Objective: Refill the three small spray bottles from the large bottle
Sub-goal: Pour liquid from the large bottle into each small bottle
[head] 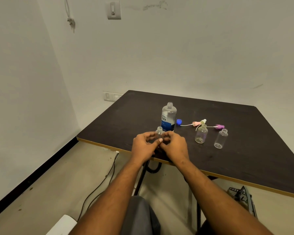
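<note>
Both hands meet around one small bottle (pixel 159 131) near the front edge of the counter (pixel 244 150). Left hand (pixel 143 146) and right hand (pixel 175 146) curl their fingers around it – I think to keep it steady for filling. I cannot tell how tight they hold. It stands straight up, open mouth to the ceiling. The big bottle (pixel 168 117) stands at 12 o'clock just behind, cap off, mouth up too. Two more small bottles (pixel 201 134) stand at 3 o'clock – spray tops (pixel 199 123) lie behind them.

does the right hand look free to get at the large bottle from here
Probably yes. The large bottle stands uncapped just behind the right hand, nothing between them, though that hand's fingers seem busy at a small bottle first.
</note>
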